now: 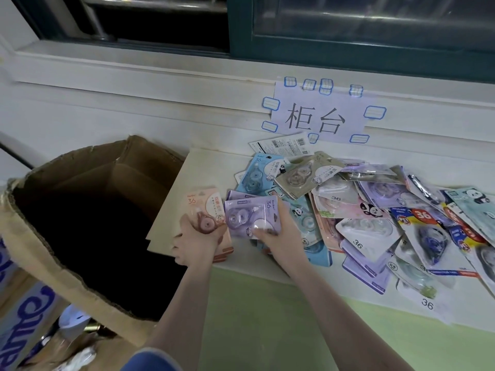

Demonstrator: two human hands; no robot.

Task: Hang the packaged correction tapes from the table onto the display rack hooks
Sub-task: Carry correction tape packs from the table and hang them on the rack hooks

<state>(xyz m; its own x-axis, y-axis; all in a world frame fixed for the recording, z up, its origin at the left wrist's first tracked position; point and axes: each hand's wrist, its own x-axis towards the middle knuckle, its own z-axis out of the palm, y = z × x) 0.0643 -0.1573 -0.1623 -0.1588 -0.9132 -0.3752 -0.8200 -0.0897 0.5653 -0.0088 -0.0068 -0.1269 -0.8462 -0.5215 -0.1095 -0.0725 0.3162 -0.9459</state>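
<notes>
Tapes (375, 210) lie heaped on table (171, 210). We've got left hand (195, 239) gripping pink pack (206, 210), right hand (270, 231) pinching purple pack (249, 215). Rack not in view. Risk: slick blister packs slip, or stacked ones drag off the table edge.

A dark-framed sliding window (348, 25) sits above a white sill (134, 73) and white wall. A paper sign (317, 116) is taped below it. An open cardboard box (80, 183) stands off the pale surface's (171, 210) left edge; green floor (267, 330) lies below.
</notes>
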